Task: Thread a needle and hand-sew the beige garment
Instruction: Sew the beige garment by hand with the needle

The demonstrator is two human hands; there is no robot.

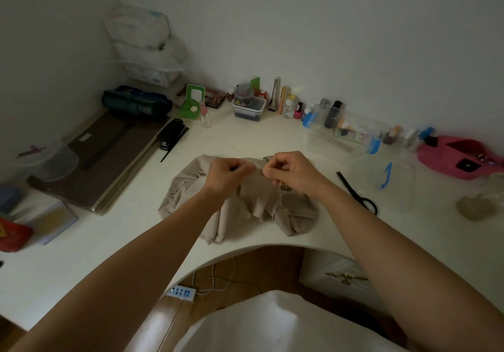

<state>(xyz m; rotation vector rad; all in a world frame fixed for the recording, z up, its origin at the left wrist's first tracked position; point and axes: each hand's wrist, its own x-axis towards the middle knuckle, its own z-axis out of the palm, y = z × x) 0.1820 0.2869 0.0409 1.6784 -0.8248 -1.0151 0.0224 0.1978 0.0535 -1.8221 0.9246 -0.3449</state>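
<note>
1. The beige garment point(188, 188) lies crumpled on the white worktop point(81, 256).
2. The left hand point(230, 173), fingers curled, pinches a fold at the garment's far edge.
3. The right hand point(290, 173), just beside it, pinches a needle point(260, 170); pale thread point(283, 189) trails below.
4. Behind the garment, a clear lidded box point(261, 104) holds small oddments.
5. To the garment's right, a clear tub point(316, 138) holds bottles and packets; black scissors point(357, 194) lie nearer.

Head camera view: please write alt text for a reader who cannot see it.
Two bare hands sew a beige garment on a white desk: the left hand pinches the fabric, the right hand pinches what looks like a needle, with pale thread trailing below. Black scissors lie to the right; bottles and boxes line the wall.
</note>
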